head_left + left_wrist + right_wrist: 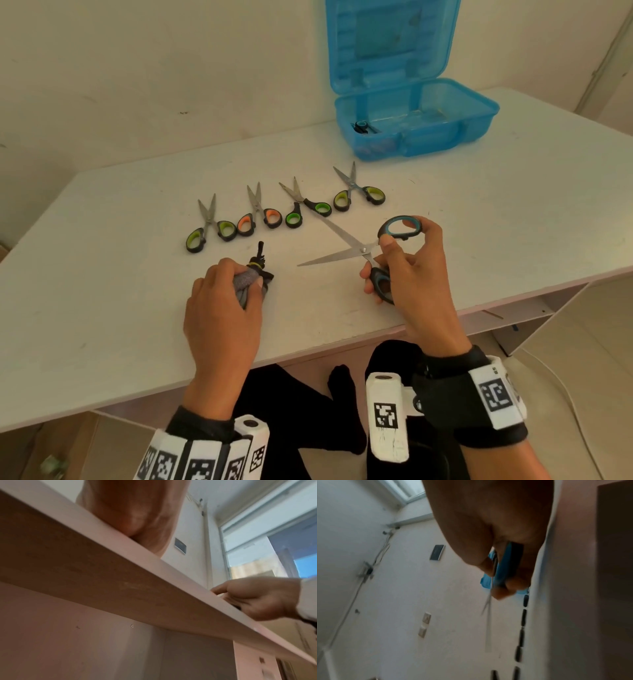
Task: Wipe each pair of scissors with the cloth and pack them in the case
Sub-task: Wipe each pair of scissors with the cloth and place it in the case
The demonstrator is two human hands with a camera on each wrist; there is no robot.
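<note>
Right hand (pixel 407 270) is gripping large blue-handled steel scissors (pixel 363 253) by both loops, blades splayed over white table (pixel 479 212). Left hand (pixel 222 301) is clutching soft grey cloth bundle (pixel 248 279). Scissors prob. stiff, light, w/ sharp edges: hold by the handles, wipe along the flats. Blue plastic case (pixel 411 137) is sitting open, far right.

Item inside the case (pixel 416 137) too small to identify, cloth (pixel 247 282) mostly hidden under left hand (pixel 222 308)
</note>
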